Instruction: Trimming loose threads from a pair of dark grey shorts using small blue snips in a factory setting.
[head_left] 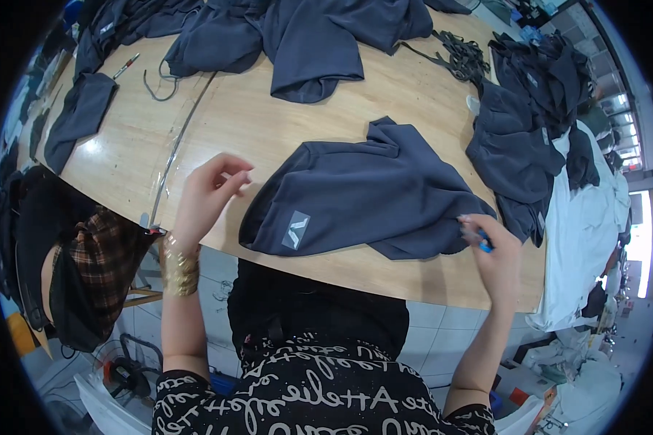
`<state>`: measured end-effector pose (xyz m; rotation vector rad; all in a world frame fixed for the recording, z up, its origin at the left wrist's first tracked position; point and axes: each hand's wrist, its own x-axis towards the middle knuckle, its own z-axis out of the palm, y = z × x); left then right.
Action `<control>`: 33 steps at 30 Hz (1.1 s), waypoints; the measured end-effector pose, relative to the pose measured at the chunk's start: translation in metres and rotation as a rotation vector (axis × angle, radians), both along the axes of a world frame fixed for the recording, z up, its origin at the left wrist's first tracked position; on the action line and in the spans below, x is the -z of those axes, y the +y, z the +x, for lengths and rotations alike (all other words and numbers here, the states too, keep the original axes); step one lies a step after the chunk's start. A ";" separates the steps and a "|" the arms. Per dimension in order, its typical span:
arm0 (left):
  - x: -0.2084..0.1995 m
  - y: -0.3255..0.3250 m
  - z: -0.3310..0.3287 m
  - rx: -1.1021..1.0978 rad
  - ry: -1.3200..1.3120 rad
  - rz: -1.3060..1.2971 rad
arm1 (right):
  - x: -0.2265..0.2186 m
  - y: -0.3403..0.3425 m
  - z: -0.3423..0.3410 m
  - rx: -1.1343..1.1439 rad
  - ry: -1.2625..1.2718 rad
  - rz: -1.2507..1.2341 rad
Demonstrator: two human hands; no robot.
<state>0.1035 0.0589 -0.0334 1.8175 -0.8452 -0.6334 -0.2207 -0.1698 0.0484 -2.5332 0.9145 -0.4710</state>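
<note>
A dark grey-blue garment (363, 192) lies crumpled in front of me near the table's front edge, with a small light patch (295, 230) at its lower left corner. My left hand (214, 190) hovers just left of it, fingers curved and thumb apart from them, holding nothing; a gold bracelet is on that wrist. At the garment's right end, my right hand (495, 254) is closed around a small blue thing (485, 241), mostly hidden by the fingers, its kind not clear. Those fingertips are slightly blurred, close to the cloth.
More dark garments lie along the far side (315, 51) and in a heap at the right (519, 145). A pen (127, 65), a loose cord (159, 88) and a tangle of dark straps (461, 56) rest on the wooden table (232, 116). White cloth (577, 239) hangs at the right edge.
</note>
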 end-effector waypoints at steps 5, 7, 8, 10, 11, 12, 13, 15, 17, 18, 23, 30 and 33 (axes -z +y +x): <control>0.020 -0.063 -0.010 -0.039 -0.171 0.104 | 0.014 0.034 0.059 -0.260 -0.043 0.050; 0.027 -0.077 -0.012 -0.025 -0.261 0.148 | 0.016 0.042 0.065 -0.257 -0.037 0.063; 0.029 -0.080 -0.013 -0.010 -0.348 0.188 | 0.017 0.045 0.067 -0.252 -0.029 0.071; 0.034 -0.084 -0.017 0.041 -0.389 0.180 | 0.021 0.047 0.065 -0.239 -0.018 0.102; 0.037 -0.083 -0.019 0.062 -0.383 0.143 | 0.025 0.052 0.066 -0.211 -0.064 0.174; 0.037 -0.085 -0.022 0.089 -0.377 0.104 | 0.030 0.055 0.067 -0.176 -0.109 0.243; 0.035 -0.084 -0.027 0.075 -0.166 0.071 | 0.034 0.058 0.068 -0.143 -0.108 0.322; 0.031 -0.082 -0.042 0.074 0.077 -0.026 | 0.054 0.065 0.077 -0.082 -0.236 0.488; 0.017 -0.078 -0.065 0.085 0.450 -0.156 | 0.060 0.076 0.087 -0.013 -0.367 0.650; 0.000 -0.073 -0.076 0.101 0.609 -0.140 | 0.061 0.083 0.094 0.023 -0.431 0.729; -0.029 -0.068 -0.088 0.421 0.892 -0.102 | 0.070 0.078 0.088 0.104 -0.626 0.798; -0.040 -0.084 -0.084 0.373 -0.641 -0.316 | 0.028 0.054 0.059 0.293 -0.516 1.087; -0.026 -0.091 -0.083 0.557 -0.189 -0.240 | 0.019 0.051 0.050 0.308 -0.579 1.153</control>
